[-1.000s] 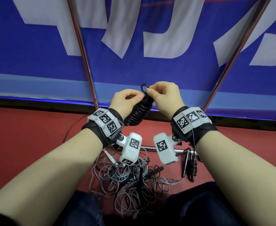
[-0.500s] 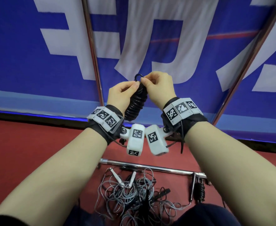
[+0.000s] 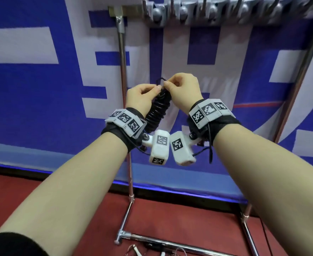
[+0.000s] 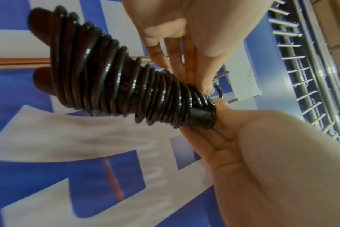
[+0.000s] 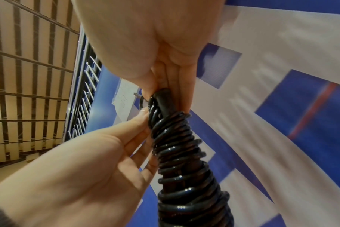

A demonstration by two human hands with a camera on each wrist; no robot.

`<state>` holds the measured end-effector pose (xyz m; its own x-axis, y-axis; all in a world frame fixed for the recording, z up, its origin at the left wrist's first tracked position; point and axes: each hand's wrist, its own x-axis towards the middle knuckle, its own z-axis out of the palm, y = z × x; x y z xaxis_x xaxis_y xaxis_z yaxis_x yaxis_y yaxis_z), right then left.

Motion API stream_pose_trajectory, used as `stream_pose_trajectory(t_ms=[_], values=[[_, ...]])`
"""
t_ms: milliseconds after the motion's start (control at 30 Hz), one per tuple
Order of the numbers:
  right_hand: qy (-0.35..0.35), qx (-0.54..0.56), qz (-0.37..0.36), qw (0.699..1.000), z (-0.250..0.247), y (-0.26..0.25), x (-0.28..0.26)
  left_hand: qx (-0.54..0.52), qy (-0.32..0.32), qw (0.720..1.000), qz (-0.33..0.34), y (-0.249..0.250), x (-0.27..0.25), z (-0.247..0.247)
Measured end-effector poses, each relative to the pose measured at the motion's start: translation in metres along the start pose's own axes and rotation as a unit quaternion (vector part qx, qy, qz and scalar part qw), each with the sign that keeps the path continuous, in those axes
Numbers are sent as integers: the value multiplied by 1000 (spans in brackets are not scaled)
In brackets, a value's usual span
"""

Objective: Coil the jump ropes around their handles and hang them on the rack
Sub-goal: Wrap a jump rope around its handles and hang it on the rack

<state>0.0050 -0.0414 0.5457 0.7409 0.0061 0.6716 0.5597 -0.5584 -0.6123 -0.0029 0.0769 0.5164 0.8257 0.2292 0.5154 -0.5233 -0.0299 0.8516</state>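
Observation:
A black jump rope (image 3: 158, 109) is coiled tightly round its two handles into a bundle, and I hold it upright in front of my chest. My left hand (image 3: 152, 91) grips the bundle's upper end with thumb and fingers. My right hand (image 3: 170, 85) pinches the small rope loop (image 3: 161, 80) that sticks out at the top. In the left wrist view the coiled rope (image 4: 116, 79) runs from upper left down to the loop (image 4: 218, 92) between both hands. The right wrist view shows the coiled rope (image 5: 180, 161) hanging below my fingers. The rack's row of hooks (image 3: 207, 13) is above the hands.
The rack's left post (image 3: 123, 71) stands just behind the bundle and its right post (image 3: 298, 85) slants at the right. The base bar (image 3: 170, 242) lies on the red floor with more rope ends (image 3: 163, 253) beside it. A blue and white banner (image 3: 31, 89) hangs behind.
Both hands have lifted the coiled rope higher. My view has tilted up, so the rack's hooks now show and the pile of ropes on the floor has mostly dropped out of sight.

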Motion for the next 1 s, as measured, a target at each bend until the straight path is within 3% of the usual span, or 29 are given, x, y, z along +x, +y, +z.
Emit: stream_pose_trajectory(t_ms=[300,633,1000], values=[[28,-18,-53,998,-22,-53,67,32,27,996,85,63,62,-2],[42,-61,-82,994,-17,-86,131,50,43,995,69,101,126,-10],[101,-39,-42,993,8,-79,186,109,64,990,64,106,184,-4]])
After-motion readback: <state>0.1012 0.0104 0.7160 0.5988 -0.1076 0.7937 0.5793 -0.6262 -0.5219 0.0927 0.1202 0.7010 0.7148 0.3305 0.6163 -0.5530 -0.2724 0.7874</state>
